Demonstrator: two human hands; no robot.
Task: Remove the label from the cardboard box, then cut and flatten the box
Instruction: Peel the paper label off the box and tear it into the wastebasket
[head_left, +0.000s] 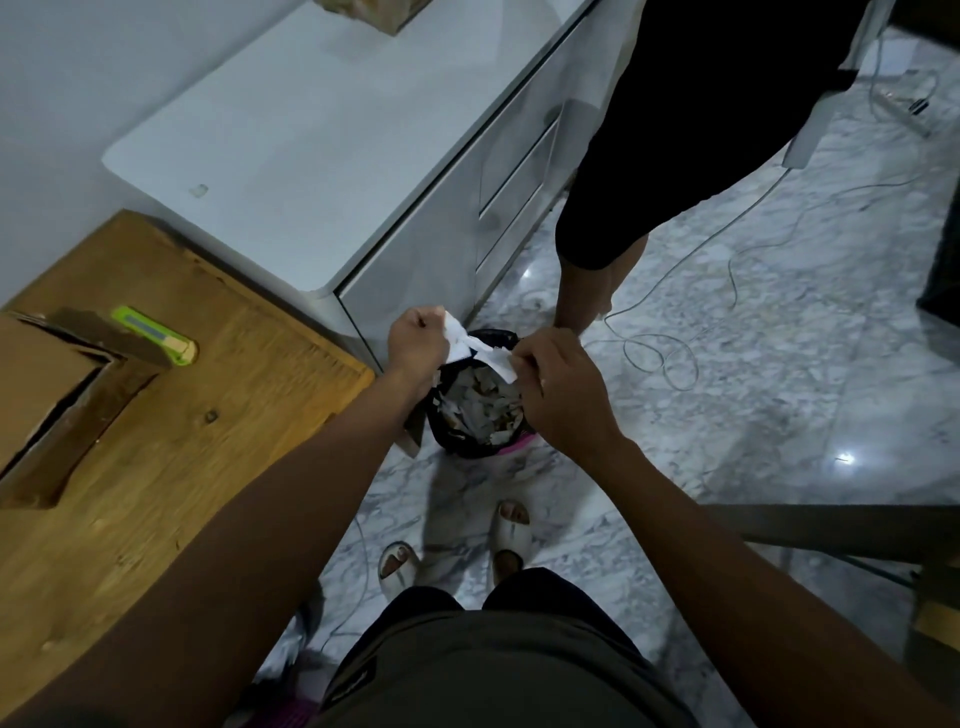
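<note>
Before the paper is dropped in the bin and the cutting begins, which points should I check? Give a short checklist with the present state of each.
1. Label off the cardboard box: ok, both hands hold it.
2. Left hand and right hand over the bin: ok.
3. Room left in the bin: cannot tell; it already holds paper scraps.
4. Green cutter within reach on the wooden table: ok.
5. Cutter blade pulled in: cannot tell.
6. Floor free: not ok, a cable lies near the bin.
</note>
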